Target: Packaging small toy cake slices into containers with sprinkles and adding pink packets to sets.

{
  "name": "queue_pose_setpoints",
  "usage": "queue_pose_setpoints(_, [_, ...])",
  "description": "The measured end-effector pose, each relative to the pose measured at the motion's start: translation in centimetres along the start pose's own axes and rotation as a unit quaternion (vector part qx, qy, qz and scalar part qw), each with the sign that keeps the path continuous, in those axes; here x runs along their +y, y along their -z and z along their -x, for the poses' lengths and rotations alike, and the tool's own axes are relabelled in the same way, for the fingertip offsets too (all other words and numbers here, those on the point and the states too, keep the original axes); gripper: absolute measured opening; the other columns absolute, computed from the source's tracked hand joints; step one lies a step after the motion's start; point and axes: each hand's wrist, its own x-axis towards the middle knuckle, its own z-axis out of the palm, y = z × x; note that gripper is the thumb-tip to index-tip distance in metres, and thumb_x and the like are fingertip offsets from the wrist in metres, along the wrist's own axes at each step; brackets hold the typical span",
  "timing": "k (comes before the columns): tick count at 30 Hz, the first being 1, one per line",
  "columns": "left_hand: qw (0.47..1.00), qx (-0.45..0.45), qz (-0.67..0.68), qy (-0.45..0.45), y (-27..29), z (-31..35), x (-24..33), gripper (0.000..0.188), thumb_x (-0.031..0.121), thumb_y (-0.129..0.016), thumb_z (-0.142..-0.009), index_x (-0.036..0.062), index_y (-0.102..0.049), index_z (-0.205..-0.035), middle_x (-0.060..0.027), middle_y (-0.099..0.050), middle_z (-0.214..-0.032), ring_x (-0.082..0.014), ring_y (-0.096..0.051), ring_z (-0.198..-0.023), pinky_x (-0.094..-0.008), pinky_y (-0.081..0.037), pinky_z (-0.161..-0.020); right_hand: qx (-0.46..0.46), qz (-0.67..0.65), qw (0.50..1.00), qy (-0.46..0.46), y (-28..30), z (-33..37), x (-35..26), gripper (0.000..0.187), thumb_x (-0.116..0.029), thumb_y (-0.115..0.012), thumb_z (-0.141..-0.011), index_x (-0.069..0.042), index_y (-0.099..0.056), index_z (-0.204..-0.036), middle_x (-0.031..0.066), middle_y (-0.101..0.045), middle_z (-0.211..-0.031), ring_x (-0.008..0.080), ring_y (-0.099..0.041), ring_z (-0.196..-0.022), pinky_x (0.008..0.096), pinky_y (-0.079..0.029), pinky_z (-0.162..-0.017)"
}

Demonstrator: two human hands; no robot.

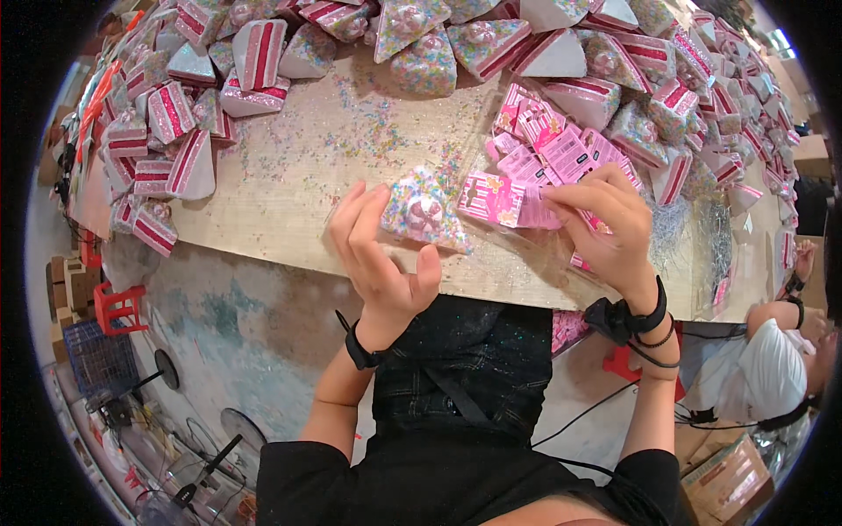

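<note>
A toy cake slice (424,210) covered in pastel sprinkles, with a shiny pink ornament on top, lies on the table near its front edge. My left hand (379,254) curves around its left and near sides, fingers and thumb apart; the fingertips are at its left edge. To the right of the slice, my right hand (610,223) pinches the right end of a pink printed card tag (504,201) between thumb and fingers. Behind and beneath that hand lies a pile of similar pink tags (574,151) on clear plastic.
Many more cake slices (260,54) are heaped along the table's far side and both ends. Loose sprinkles (377,123) are scattered over the wooden tabletop (272,193). A red stool (121,309) stands on the floor at left. Another person (754,373) sits at the right.
</note>
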Motion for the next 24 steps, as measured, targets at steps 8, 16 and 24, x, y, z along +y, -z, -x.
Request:
queue_pose_setpoints(8, [1.0,0.005,-0.001,-0.003,-0.3,-0.1,0.2,0.049,0.011,-0.056,-0.084,-0.0056,-0.045,-0.128,-0.0216,-0.052,-0.125,-0.0422,-0.049,-0.12,-0.051,-0.037,-0.105,0.118,0.001,0.993,-0.015,5.2,-0.2,1.1,0.024,0.009,-0.069,-0.081,0.001,-0.067,-0.104,0.0126,-0.069,-0.092,0.0176,-0.062,-0.081,0.0275,-0.048,-0.071])
queue_pose_setpoints(16, [1.0,-0.003,-0.003,0.0,-0.1,-0.2,0.4,0.044,0.006,-0.056,-0.084,-0.0048,-0.046,-0.126,-0.022,-0.052,-0.124,-0.0419,-0.05,-0.12,-0.0506,-0.039,-0.104,0.201,-0.316,0.922,-0.102,6.2,2.0,1.6,0.033,0.003,-0.048,-0.097,0.002,-0.047,-0.13,0.0082,-0.057,-0.097,0.0156,-0.058,-0.082,0.0347,-0.048,-0.087])
queue_pose_setpoints(24, [1.0,0.01,-0.015,0.009,-0.4,0.0,0.6,0.035,0.006,-0.055,-0.086,-0.0053,-0.05,-0.119,-0.0215,-0.056,-0.117,-0.0358,-0.054,-0.108,-0.0447,-0.042,-0.097,0.239,-0.569,0.766,-0.178,5.2,1.8,1.8,0.031,0.001,-0.049,-0.099,0.0,-0.049,-0.13,0.0027,-0.052,-0.093,0.0091,-0.048,-0.077,0.0292,-0.044,-0.074])
